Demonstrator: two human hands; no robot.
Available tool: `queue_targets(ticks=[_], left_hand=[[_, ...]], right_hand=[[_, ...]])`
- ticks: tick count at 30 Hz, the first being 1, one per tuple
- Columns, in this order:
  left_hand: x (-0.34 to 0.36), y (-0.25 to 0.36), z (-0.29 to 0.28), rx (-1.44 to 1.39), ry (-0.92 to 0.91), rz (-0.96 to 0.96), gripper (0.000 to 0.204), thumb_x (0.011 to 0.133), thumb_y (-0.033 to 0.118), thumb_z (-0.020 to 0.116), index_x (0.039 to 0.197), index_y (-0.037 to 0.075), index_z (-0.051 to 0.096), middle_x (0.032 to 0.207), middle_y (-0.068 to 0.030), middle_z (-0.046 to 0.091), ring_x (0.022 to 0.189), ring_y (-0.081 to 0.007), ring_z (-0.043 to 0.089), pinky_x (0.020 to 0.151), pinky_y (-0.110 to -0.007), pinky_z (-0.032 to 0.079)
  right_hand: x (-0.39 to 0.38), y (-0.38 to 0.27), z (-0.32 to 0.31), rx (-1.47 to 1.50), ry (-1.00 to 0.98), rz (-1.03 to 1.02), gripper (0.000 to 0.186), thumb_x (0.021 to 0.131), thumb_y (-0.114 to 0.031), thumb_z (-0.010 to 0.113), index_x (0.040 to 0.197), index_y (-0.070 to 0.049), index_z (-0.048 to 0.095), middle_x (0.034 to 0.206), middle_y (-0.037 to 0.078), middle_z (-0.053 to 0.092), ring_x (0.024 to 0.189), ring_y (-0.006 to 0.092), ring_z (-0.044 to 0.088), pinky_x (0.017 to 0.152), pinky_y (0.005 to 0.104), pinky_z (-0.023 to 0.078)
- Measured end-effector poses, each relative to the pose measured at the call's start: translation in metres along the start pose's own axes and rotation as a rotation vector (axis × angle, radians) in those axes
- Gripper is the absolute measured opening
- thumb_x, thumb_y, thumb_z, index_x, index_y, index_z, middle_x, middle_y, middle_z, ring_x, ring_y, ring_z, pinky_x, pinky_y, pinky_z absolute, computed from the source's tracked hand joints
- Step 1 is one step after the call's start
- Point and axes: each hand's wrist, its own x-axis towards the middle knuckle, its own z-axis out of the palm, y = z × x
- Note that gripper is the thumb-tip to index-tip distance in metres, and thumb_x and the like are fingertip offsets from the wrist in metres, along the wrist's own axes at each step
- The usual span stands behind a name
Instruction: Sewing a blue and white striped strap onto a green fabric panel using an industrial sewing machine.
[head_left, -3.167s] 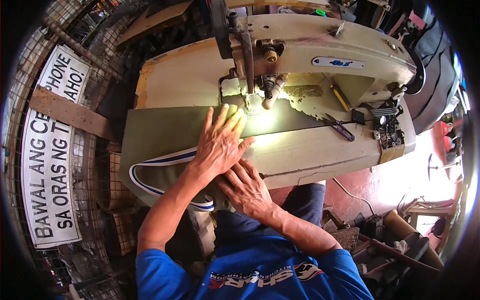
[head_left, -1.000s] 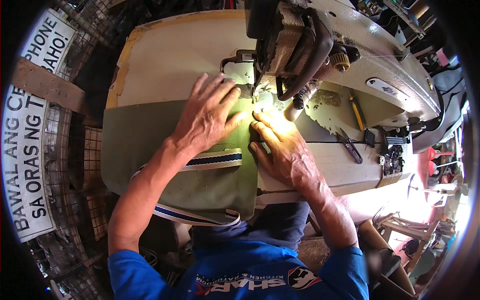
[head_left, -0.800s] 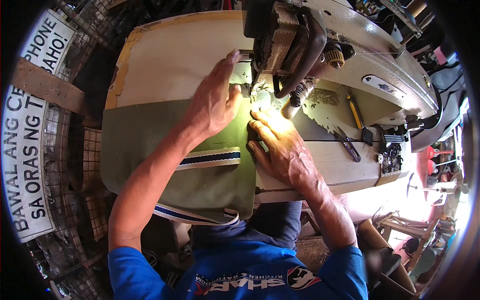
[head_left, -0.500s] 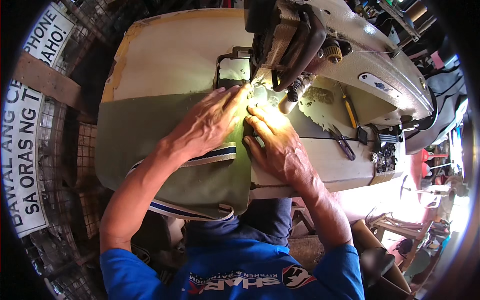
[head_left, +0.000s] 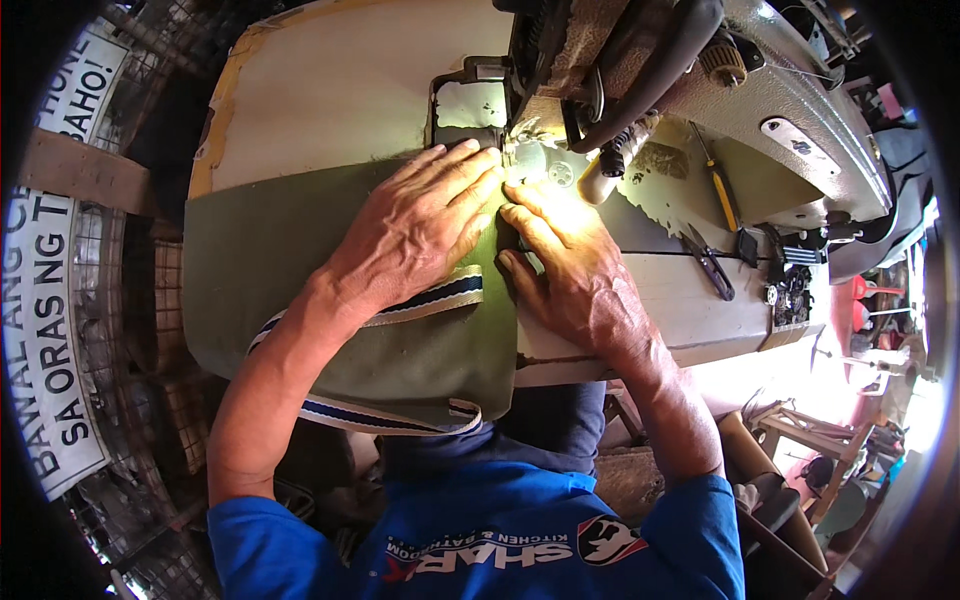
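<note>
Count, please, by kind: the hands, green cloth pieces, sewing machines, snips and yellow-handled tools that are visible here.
Hands: 2 (left hand, right hand)
Green cloth: 1 visible piece
Sewing machine: 1
Snips: 1
Yellow-handled tool: 1
Total: 6

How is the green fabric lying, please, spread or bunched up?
Spread: the green fabric lies smooth beneath the left hand; its underside is hidden.

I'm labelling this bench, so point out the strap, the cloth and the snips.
Strap (head_left: 445,291): head view, on its striped upper stretch.
Cloth (head_left: 425,352): head view, on its green face between the strap's two stretches.
Snips (head_left: 707,260): head view, near where blades meet handles.
</note>
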Motion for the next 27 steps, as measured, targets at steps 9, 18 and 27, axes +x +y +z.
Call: queue_targets(ticks=[9, 18, 27], left_hand=[[0.002, -0.002, 0.001, -0.011, 0.013, -0.005, 0.038, 0.091, 0.015, 0.061, 0.125, -0.001, 0.061, 0.133, -0.0158, 0.058, 0.129, -0.0314, 0.051, 0.112, -0.045, 0.038], [0.012, -0.016, 0.001, -0.059, 0.04, 0.018, 0.033, 0.094, 0.02, 0.058, 0.122, 0.004, 0.063, 0.133, -0.0149, 0.058, 0.13, -0.0339, 0.049, 0.113, -0.047, 0.037], [-0.021, 0.038, -0.021, -0.039, -0.194, -0.099, 0.066, 0.087, 0.036, 0.066, 0.139, 0.0, 0.047, 0.144, -0.0176, 0.047, 0.139, -0.0357, 0.039, 0.119, -0.053, 0.025]], right_hand=[[0.001, 0.0, -0.002, 0.0, -0.022, -0.003, 0.045, 0.084, -0.014, 0.072, 0.125, 0.002, 0.059, 0.132, 0.02, 0.058, 0.124, 0.0374, 0.054, 0.106, 0.0458, 0.042], [-0.001, 0.002, 0.0, -0.002, 0.033, -0.026, 0.044, 0.083, -0.013, 0.073, 0.123, 0.003, 0.06, 0.128, 0.02, 0.06, 0.124, 0.0388, 0.054, 0.106, 0.0466, 0.043], [-0.006, 0.002, 0.001, -0.006, 0.108, -0.112, 0.038, 0.08, -0.011, 0.075, 0.115, 0.002, 0.065, 0.122, 0.018, 0.064, 0.12, 0.0375, 0.058, 0.104, 0.0465, 0.046]])
